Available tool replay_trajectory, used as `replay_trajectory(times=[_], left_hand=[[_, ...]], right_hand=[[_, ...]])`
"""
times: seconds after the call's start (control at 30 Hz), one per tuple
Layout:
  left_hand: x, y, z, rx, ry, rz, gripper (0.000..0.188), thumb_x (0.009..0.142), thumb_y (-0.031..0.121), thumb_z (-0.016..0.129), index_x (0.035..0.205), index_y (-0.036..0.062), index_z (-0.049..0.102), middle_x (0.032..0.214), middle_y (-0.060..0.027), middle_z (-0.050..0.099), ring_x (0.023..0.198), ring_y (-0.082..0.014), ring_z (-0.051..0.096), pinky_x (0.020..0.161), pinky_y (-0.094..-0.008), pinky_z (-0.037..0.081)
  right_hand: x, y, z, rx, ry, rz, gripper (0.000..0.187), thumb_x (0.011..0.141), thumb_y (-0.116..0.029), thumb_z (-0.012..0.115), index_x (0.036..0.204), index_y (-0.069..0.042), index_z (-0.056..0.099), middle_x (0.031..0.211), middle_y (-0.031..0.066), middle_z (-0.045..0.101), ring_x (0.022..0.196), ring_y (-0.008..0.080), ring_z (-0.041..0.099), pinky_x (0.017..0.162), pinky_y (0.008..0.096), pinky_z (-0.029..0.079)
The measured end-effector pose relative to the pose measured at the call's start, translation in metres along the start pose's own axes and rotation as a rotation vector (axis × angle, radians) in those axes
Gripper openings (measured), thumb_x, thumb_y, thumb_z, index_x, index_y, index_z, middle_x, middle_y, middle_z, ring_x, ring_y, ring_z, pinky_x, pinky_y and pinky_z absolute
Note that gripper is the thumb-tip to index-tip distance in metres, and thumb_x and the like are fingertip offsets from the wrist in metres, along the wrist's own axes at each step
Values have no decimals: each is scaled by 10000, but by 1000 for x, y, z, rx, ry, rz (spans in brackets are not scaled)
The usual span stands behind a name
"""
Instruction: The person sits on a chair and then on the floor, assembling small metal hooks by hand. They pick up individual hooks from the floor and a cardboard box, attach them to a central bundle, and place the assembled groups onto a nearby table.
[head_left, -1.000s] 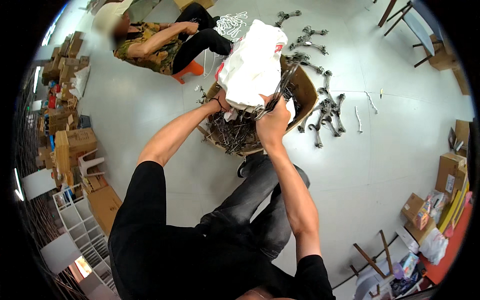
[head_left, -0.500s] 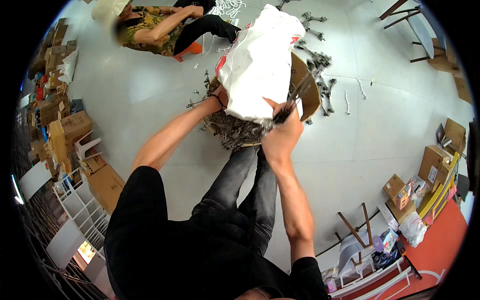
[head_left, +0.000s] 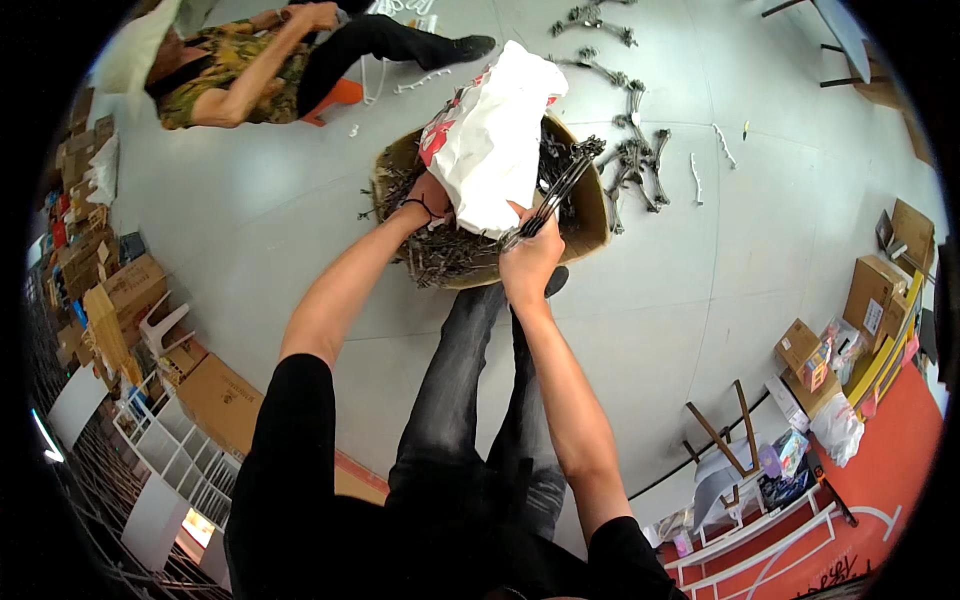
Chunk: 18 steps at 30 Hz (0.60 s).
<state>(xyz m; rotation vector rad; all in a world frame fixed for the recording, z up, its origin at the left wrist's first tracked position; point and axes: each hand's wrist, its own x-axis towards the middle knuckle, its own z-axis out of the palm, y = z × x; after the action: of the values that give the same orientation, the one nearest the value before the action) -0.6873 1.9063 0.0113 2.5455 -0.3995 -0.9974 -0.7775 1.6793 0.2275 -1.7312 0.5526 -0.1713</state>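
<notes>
Over an open cardboard box (head_left: 597,222) leans a white plastic bag (head_left: 490,165) with red print. My left hand (head_left: 434,196) is at the bag's left side, closed on its edge; the fingertips are partly hidden behind the plastic. In my right hand (head_left: 530,262) is a bundle of thin dark metal hooks (head_left: 566,186), slanting up to the right, with the thumb against the bag. A tangle of similar dark metal pieces (head_left: 440,258) fills the box below the bag. What the bag holds cannot be seen.
More dark metal bundles (head_left: 636,165) lie on the floor right of the box, with white plastic strips (head_left: 697,180) beyond. At upper left another person (head_left: 235,85) sits on an orange stool (head_left: 338,98). Cardboard boxes (head_left: 215,400) line the left side; a chair (head_left: 725,465) stands at lower right.
The view has shifted, showing more of the box. The bag sits lower and tilts more to the left. The bundle in my right hand, blurred before, is now sharper.
</notes>
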Motion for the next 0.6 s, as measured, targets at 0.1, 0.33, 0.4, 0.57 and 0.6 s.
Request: replay_trajectory(times=[0.1, 0.33, 0.4, 0.57, 0.6], left_hand=[[17, -1, 39, 65, -36, -65, 342, 755, 192, 750, 1019, -19, 698, 998, -260, 684, 955, -423, 662, 831, -472, 549], [10, 20, 73, -59, 89, -233, 285, 764, 208, 748, 874, -49, 692, 883, -282, 667, 899, -445, 655, 796, -497, 531], [15, 43, 54, -21, 60, -155, 228, 751, 181, 749, 879, -3, 712, 921, -258, 692, 922, -430, 671, 800, -487, 548], [-20, 67, -4, -103, 86, -104, 196, 736, 174, 715, 792, -13, 701, 790, -277, 662, 815, -449, 668, 755, -488, 559], [-31, 69, -6, -138, 93, -80, 206, 735, 202, 728, 763, -1, 700, 779, -267, 661, 789, -447, 663, 740, -493, 554]], right_hand=[[4, 76, 13, -151, 81, 173, 236, 724, 131, 575, 892, -19, 506, 807, 135, 618, 770, 205, 588, 713, 342, 474], [5, 148, 1, -101, 258, 173, 153, 797, 82, 557, 936, 27, 522, 823, 65, 583, 794, 165, 573, 761, 301, 480], [11, 143, -5, -148, 222, 212, 181, 789, 72, 573, 956, 29, 517, 857, 72, 576, 830, 165, 573, 771, 297, 477], [-10, 44, -6, -157, 181, 101, 282, 811, -68, 676, 1012, 35, 508, 972, 116, 566, 931, 188, 575, 827, 321, 470], [-22, 20, -5, -9, 248, 176, 331, 821, -124, 710, 1028, 39, 509, 995, 130, 564, 954, 199, 576, 844, 331, 468]])
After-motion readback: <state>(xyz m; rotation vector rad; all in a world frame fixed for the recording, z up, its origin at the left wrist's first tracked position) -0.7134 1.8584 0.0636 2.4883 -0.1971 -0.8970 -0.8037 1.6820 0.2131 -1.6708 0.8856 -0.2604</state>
